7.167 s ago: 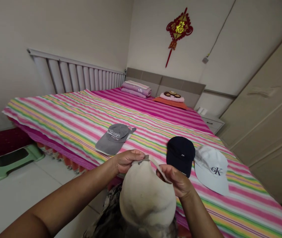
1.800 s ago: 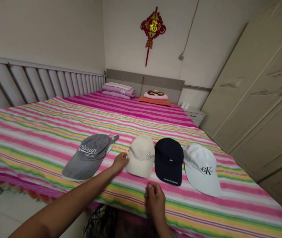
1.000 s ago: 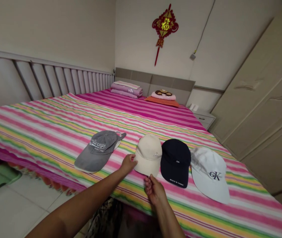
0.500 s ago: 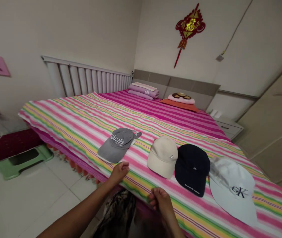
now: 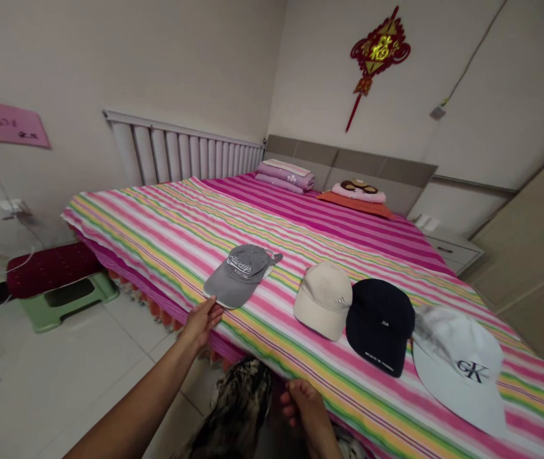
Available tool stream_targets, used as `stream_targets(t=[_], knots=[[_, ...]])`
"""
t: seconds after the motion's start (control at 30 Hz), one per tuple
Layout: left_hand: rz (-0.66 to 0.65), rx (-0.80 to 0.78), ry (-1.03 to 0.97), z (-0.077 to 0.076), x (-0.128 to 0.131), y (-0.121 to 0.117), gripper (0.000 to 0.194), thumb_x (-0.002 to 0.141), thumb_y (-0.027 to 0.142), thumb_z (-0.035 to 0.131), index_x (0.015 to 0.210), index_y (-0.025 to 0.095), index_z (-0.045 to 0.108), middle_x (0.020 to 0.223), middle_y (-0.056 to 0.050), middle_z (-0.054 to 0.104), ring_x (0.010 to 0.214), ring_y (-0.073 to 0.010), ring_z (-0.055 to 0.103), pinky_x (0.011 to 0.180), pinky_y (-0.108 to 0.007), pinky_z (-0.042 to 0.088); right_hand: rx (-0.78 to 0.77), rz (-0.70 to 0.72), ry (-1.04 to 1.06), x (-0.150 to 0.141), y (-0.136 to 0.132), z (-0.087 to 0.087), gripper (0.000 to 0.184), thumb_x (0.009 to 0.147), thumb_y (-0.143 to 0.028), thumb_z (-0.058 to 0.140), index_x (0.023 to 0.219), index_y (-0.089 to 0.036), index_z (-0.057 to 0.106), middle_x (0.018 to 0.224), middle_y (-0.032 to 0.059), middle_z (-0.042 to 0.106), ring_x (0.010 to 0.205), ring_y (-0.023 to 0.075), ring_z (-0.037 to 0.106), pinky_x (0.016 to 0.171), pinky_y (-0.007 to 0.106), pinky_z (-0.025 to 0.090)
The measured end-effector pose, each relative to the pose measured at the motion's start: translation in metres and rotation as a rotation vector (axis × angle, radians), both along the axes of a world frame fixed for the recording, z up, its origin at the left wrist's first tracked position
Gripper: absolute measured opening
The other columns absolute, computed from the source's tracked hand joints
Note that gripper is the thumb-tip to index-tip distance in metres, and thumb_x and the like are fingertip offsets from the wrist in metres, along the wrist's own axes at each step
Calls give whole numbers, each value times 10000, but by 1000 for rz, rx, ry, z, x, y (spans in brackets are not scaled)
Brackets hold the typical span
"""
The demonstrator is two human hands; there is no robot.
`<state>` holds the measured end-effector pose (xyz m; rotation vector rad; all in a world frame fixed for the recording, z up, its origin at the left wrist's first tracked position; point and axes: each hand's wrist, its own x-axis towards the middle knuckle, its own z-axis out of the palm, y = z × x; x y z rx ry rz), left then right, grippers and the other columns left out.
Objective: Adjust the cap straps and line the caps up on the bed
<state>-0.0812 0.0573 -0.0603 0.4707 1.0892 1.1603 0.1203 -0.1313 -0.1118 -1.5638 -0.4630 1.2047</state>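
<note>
On the striped bedspread lies a grey baseball cap with white lettering, its brim facing me. My left hand is at the brim's front edge, thumb and fingers closed on it. Low by the bed's edge, my right hand is loosely curled, with nothing visible in it. To the right of the grey cap, a cream baseball cap, a navy cap with white text on its brim and a white cap with dark letters lie in a row.
Folded purple bedding and a folded pink item sit near the headboard. A white radiator runs along the left wall. On the floor at left is a green stool, beside a dark red cushion.
My left hand has moved left to the grey cap's brim. My right hand has lowered slightly at the bed's edge. The view has swung a little left.
</note>
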Motion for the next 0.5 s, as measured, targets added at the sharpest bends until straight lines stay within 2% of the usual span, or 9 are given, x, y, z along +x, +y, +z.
stream_targets(t=[0.17,0.3,0.4,0.5], knots=[[-49,-44,-146,5,3,16,13,792,157,522,781,162,526,666,-21,637,600,-130,623,657,-323,537,-24,5,5,-2,-1,-5,380,502,-493,659,581,-166,483,470,-6,574,321,57,435,295,145,253],[-54,-33,-206,3,2,18,78,788,87,497,763,160,513,671,-14,637,616,-141,626,743,-421,521,-27,16,7,-4,-6,0,381,522,-496,649,610,-159,495,490,-7,582,338,53,442,307,141,268],[-50,11,-237,1,0,15,109,784,61,487,764,162,521,698,-13,648,655,-151,635,784,-459,501,-22,28,11,-5,-10,4,357,558,-469,642,647,-150,509,514,-9,589,363,46,456,330,133,284],[-25,55,-252,0,1,13,135,791,52,464,792,162,542,729,-22,658,707,-155,641,805,-449,497,-22,38,16,-5,-12,6,367,560,-474,644,644,-146,503,512,-12,584,364,41,451,333,132,281]])
